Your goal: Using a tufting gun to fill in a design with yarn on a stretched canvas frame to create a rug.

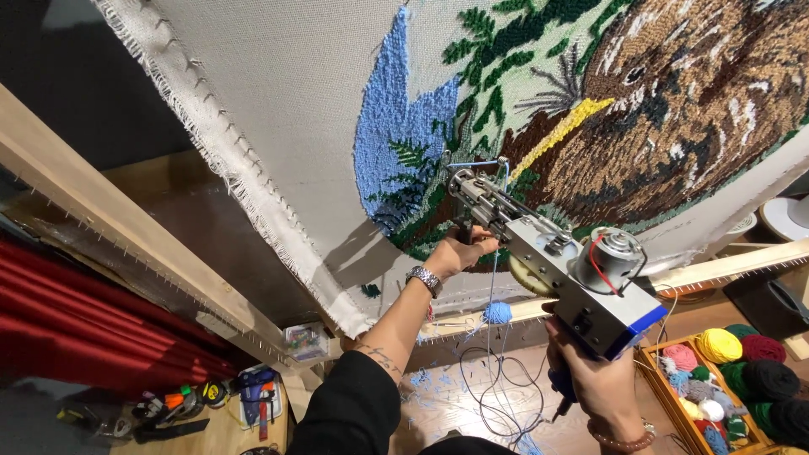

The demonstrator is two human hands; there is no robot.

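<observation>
A grey and blue tufting gun [563, 274] points its needle at the stretched cloth [278, 101], at the edge of the blue tufted patch [390, 135]. My right hand [600, 379] grips the gun's rear handle from below. My left hand [455, 251], with a metal watch on the wrist, holds the front handle under the needle. Blue yarn [491, 278] runs from the needle down to a small blue yarn ball [497, 313]. The cloth carries a tufted picture of a brown bird [683, 101] with a yellow beak and green foliage.
The cloth is pinned on a wooden frame [101, 219] with rows of nails. A wooden box of coloured yarn balls [733, 371] sits at the lower right. Tools and tape measures [202, 396] lie at the lower left beside a red curtain [76, 329]. A cable loops below.
</observation>
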